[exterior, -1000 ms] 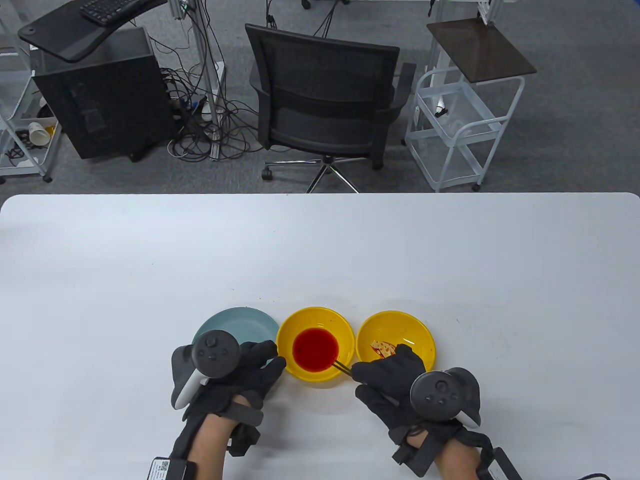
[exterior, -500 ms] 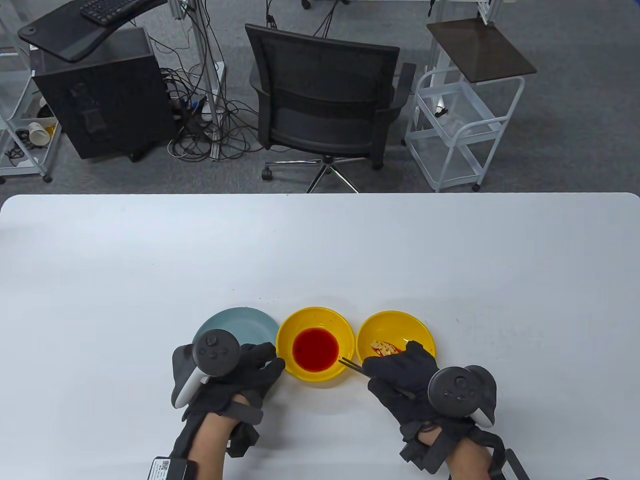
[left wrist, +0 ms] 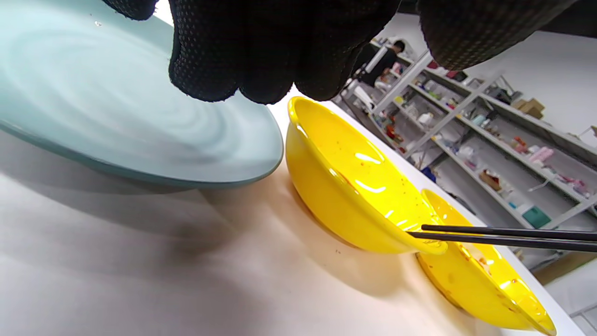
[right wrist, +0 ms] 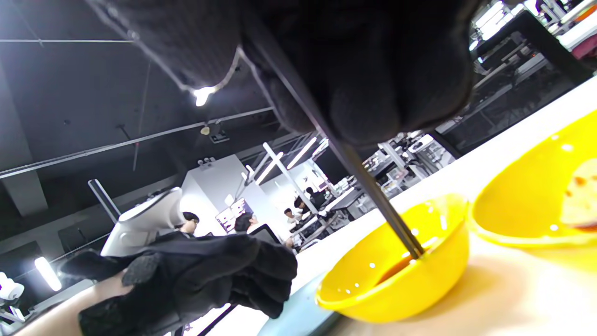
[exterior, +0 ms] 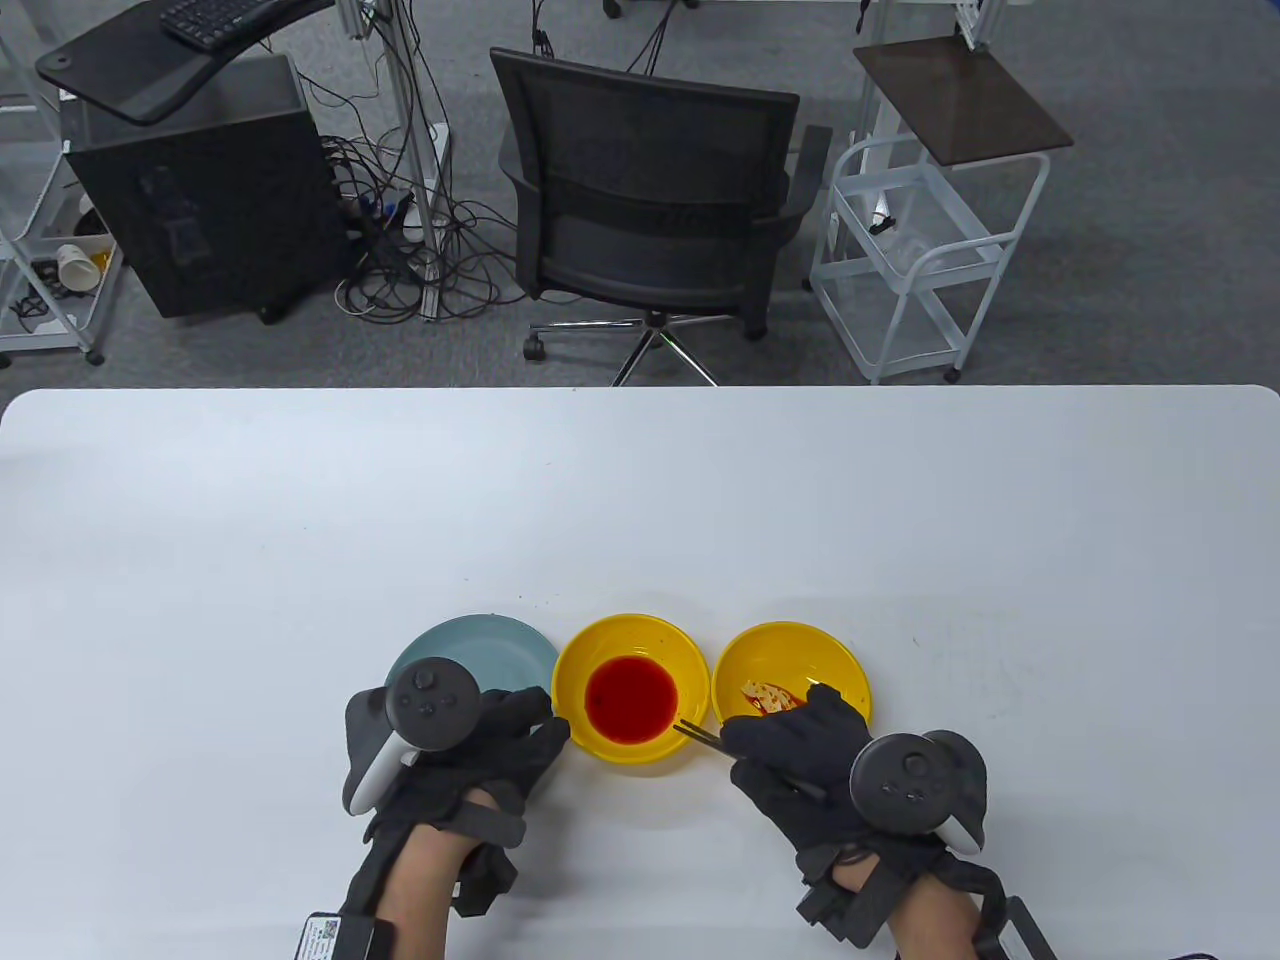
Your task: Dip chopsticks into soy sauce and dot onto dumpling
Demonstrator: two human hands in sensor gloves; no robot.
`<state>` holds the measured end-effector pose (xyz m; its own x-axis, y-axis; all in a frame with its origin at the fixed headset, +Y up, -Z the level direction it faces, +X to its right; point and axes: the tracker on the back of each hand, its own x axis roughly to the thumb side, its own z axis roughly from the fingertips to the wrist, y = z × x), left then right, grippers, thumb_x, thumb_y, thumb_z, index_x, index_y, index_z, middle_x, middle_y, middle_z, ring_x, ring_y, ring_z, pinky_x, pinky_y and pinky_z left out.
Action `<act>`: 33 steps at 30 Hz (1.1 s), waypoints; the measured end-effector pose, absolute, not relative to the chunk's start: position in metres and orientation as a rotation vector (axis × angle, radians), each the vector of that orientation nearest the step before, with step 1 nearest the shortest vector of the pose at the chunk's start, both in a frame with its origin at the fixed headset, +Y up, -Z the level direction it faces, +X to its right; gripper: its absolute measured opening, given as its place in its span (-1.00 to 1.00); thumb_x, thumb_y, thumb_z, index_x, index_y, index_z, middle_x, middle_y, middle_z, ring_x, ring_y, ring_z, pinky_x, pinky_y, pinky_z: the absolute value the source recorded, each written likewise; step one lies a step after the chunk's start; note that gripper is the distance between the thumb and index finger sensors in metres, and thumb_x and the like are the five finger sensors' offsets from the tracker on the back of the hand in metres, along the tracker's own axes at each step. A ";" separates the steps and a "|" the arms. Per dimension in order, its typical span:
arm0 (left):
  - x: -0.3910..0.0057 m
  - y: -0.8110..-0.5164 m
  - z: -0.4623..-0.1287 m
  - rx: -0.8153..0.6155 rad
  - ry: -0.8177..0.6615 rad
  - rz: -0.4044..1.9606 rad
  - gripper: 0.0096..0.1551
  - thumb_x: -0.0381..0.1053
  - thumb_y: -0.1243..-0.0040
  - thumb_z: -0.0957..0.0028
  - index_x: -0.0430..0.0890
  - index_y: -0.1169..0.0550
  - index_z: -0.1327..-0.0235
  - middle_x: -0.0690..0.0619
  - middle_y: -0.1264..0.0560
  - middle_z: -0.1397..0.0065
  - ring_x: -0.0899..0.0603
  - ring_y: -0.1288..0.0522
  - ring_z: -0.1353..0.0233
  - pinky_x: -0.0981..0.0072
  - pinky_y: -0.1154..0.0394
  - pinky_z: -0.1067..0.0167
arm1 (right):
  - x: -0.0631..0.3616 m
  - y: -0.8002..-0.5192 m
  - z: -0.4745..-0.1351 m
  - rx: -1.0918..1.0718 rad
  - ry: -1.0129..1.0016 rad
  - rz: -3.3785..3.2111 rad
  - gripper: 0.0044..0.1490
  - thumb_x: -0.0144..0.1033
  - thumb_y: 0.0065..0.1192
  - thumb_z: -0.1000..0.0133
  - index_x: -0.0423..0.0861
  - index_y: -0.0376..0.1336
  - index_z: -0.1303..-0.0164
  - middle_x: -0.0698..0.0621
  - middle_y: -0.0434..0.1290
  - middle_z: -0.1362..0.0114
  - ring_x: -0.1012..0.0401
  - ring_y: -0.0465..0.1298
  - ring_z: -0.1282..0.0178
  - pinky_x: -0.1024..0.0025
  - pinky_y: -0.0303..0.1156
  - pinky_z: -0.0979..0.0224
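Just slim black chopsticks [exterior: 697,735] over glossy round yellow sauce bowl [exterior: 632,688].

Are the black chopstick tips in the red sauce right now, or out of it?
Out. In the table view the black chopsticks end over the yellow sauce bowl's inner wall, short of the red sauce.

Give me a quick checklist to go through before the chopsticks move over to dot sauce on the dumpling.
1. Right hand grips the chopsticks: ok.
2. Tips lifted out of the red sauce, over the near rim of the sauce bowl: ok.
3. Sauce on the tips: cannot tell.
4. Dumpling lies in the right yellow bowl, top exposed: ok.
5. Left hand rests beside the sauce bowl, out of the way: ok.
6. Blue plate sits left of the path: ok.
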<state>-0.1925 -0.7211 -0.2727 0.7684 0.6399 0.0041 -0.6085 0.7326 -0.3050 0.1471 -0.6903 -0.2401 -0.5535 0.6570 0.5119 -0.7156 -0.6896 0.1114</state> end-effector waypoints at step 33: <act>-0.194 -0.724 -0.275 -0.311 -0.116 0.703 -0.14 0.39 -0.12 -0.04 -0.13 -0.50 -0.45 -0.10 -0.47 -0.48 -0.38 -0.52 -0.37 -0.47 -0.18 -0.41 | 0.156 -0.679 -0.238 0.636 -0.202 2.133 -0.27 0.03 0.23 0.02 -0.20 0.42 -0.20 -0.22 0.64 -0.10 -0.21 0.60 -0.11 -0.52 0.11 -0.47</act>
<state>-0.1938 -0.7242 -0.2747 0.7589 0.6512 0.0011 -0.6168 0.7193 -0.3197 0.1559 -0.6792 -0.2382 -0.4860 0.7098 0.5099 -0.7930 -0.6034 0.0843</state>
